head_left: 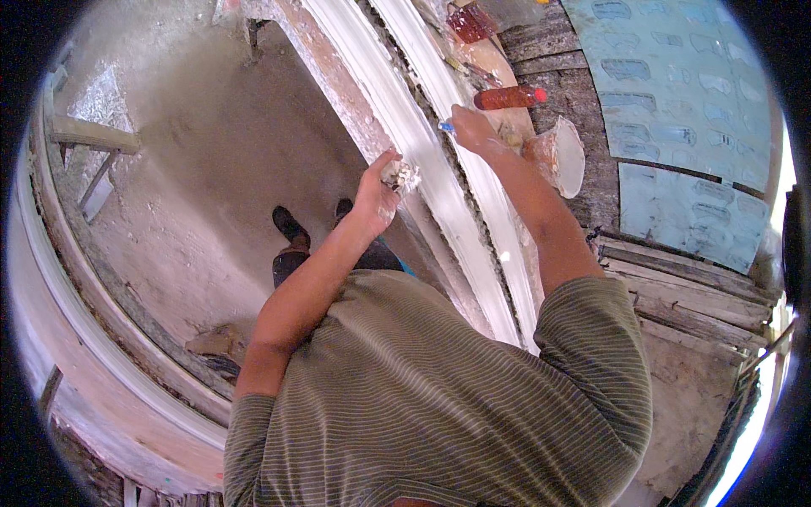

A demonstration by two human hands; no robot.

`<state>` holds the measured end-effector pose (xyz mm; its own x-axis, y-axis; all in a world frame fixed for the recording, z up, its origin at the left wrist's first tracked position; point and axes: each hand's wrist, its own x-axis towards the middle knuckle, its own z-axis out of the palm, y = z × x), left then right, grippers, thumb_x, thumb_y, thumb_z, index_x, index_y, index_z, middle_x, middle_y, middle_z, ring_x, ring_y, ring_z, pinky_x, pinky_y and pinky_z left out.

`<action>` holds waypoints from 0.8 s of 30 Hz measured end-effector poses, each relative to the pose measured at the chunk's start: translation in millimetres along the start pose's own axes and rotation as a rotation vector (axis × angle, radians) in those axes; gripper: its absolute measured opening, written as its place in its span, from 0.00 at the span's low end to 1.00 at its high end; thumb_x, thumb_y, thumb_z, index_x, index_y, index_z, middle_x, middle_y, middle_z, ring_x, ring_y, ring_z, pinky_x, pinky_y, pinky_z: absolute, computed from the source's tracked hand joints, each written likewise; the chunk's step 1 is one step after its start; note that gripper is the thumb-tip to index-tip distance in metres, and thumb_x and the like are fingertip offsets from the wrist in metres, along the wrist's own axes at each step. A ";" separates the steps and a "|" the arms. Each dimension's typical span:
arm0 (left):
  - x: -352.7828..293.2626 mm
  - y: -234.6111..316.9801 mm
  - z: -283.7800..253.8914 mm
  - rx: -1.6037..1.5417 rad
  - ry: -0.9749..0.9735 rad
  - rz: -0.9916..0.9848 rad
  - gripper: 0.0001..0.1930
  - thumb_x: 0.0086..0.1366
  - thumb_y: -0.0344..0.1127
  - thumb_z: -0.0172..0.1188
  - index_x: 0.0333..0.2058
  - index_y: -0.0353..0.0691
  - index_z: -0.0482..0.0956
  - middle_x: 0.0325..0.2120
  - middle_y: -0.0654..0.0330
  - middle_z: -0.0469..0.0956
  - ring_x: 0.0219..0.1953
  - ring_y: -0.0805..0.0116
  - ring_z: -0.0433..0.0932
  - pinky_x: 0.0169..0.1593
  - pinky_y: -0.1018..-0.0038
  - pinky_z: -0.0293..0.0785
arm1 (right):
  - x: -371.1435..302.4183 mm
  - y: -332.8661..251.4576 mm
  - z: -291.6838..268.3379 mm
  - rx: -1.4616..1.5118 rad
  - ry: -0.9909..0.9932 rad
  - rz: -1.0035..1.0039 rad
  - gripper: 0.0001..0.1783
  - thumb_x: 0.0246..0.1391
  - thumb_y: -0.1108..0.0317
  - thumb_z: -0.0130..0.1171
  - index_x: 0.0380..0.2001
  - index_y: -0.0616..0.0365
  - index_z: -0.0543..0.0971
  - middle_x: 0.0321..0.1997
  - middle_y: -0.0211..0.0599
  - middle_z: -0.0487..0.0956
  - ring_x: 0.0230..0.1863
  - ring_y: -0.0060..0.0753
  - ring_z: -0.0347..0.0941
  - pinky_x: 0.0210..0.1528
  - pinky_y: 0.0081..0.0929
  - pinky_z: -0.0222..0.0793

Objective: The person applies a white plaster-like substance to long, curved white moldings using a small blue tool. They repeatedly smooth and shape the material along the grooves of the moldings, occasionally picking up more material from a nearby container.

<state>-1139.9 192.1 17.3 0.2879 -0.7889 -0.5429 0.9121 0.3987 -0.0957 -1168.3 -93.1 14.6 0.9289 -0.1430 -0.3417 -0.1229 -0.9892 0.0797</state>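
Two long white moulded strips (422, 139), perhaps plaster, run side by side along a narrow bench, with a dark rough gap (463, 182) between them. My left hand (376, 203) is closed around a crumbly, white-smeared clump (402, 176) beside the left strip's edge. Over the right strip, my right hand (475, 131) has its fingers closed on a small blue item (445, 127); most of it is hidden, so its kind cannot be made out. A bottle of reddish liquid (505, 98) with a red cap lies just beyond that hand. Near my right wrist, a white-crusted bucket (562, 156) rests tilted.
A reddish-brown container (471, 23) and thin tools (473, 72) lie at the bench's far end. Light blue panels (676, 93) with outlined shapes stand at right, by weathered boards (553, 63). Another long moulding bench (101, 346) curves along the left. My feet are on the dusty floor (220, 127).
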 end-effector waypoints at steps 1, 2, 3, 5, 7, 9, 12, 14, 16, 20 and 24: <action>-0.9 -14.1 -7.5 -0.007 -0.008 -0.008 0.11 0.62 0.38 0.52 0.36 0.36 0.70 0.28 0.58 0.73 0.33 0.65 0.76 0.42 0.71 0.74 | -14.7 0.5 5.7 0.065 0.024 -0.005 0.07 0.46 0.73 0.52 0.26 0.62 0.65 0.26 0.52 0.72 0.32 0.58 0.71 0.34 0.47 0.66; -1.2 -28.8 -14.7 -0.015 -0.015 -0.016 0.11 0.62 0.39 0.51 0.36 0.36 0.70 0.28 0.58 0.73 0.33 0.64 0.75 0.42 0.71 0.74 | -30.8 3.2 10.1 0.056 0.005 -0.005 0.07 0.46 0.73 0.52 0.27 0.62 0.65 0.26 0.52 0.72 0.32 0.58 0.71 0.33 0.47 0.66; -0.2 -44.2 -20.9 -0.008 -0.011 -0.020 0.12 0.63 0.40 0.49 0.35 0.36 0.71 0.28 0.58 0.74 0.32 0.63 0.75 0.42 0.69 0.74 | -49.1 6.2 15.1 0.047 -0.014 -0.005 0.07 0.46 0.73 0.52 0.27 0.62 0.65 0.26 0.52 0.72 0.32 0.58 0.72 0.33 0.47 0.66; 0.3 -75.2 -31.9 0.012 -0.001 -0.027 0.13 0.65 0.41 0.46 0.33 0.37 0.71 0.26 0.57 0.75 0.31 0.62 0.75 0.42 0.66 0.74 | -84.5 7.1 22.9 0.036 -0.034 -0.018 0.07 0.47 0.71 0.51 0.27 0.62 0.65 0.27 0.52 0.72 0.33 0.58 0.71 0.34 0.47 0.66; 0.0 -109.7 -44.5 0.039 -0.005 -0.017 0.13 0.65 0.41 0.45 0.33 0.36 0.72 0.26 0.56 0.74 0.31 0.61 0.75 0.42 0.66 0.74 | -123.0 11.8 32.7 0.029 -0.042 -0.040 0.07 0.49 0.69 0.50 0.28 0.61 0.66 0.29 0.52 0.72 0.35 0.57 0.71 0.36 0.48 0.66; 3.8 -146.9 -56.0 0.061 0.002 -0.011 0.13 0.65 0.41 0.45 0.34 0.36 0.72 0.27 0.55 0.74 0.32 0.61 0.75 0.42 0.66 0.74 | -153.2 26.9 53.5 0.087 -0.060 0.060 0.07 0.50 0.68 0.50 0.28 0.61 0.68 0.30 0.51 0.72 0.37 0.55 0.71 0.37 0.47 0.66; 8.2 -206.9 -73.7 0.087 0.030 -0.016 0.13 0.64 0.40 0.45 0.34 0.36 0.72 0.27 0.55 0.74 0.32 0.60 0.75 0.42 0.66 0.73 | -204.3 50.3 89.4 0.084 -0.105 0.004 0.07 0.50 0.69 0.50 0.29 0.62 0.69 0.31 0.51 0.73 0.37 0.55 0.71 0.37 0.47 0.66; 11.0 -244.6 -84.1 0.082 0.049 -0.004 0.12 0.63 0.39 0.46 0.35 0.36 0.72 0.28 0.55 0.74 0.32 0.60 0.75 0.42 0.65 0.73 | -226.1 48.6 92.5 0.032 -0.077 -0.012 0.04 0.47 0.71 0.51 0.27 0.61 0.71 0.30 0.47 0.72 0.36 0.52 0.72 0.37 0.45 0.67; 13.2 -291.9 -99.7 0.071 0.037 0.013 0.12 0.63 0.39 0.46 0.35 0.36 0.71 0.28 0.56 0.74 0.32 0.60 0.74 0.42 0.66 0.73 | -257.9 49.4 101.0 -0.035 -0.018 -0.070 0.04 0.43 0.76 0.51 0.23 0.58 0.76 0.30 0.41 0.70 0.36 0.46 0.72 0.36 0.40 0.69; 12.5 -387.0 -136.5 0.049 0.047 0.052 0.12 0.63 0.39 0.45 0.35 0.36 0.71 0.28 0.56 0.74 0.33 0.61 0.74 0.42 0.65 0.73 | -321.1 82.6 160.6 0.072 0.087 -0.126 0.07 0.42 0.75 0.52 0.27 0.54 0.77 0.30 0.40 0.69 0.36 0.43 0.72 0.36 0.38 0.70; -6.9 -447.0 -150.6 0.096 0.111 -0.012 0.13 0.63 0.41 0.46 0.35 0.38 0.71 0.29 0.56 0.74 0.34 0.60 0.75 0.43 0.65 0.73 | -383.5 99.7 190.9 0.081 0.021 -0.174 0.08 0.49 0.69 0.49 0.32 0.61 0.67 0.31 0.51 0.72 0.36 0.53 0.72 0.37 0.46 0.67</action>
<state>-1593.5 89.7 -61.9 0.2479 -0.7348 -0.6314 0.9404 0.3391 -0.0254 -1603.5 -143.0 -25.1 0.9457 0.0306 -0.3236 0.0134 -0.9984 -0.0552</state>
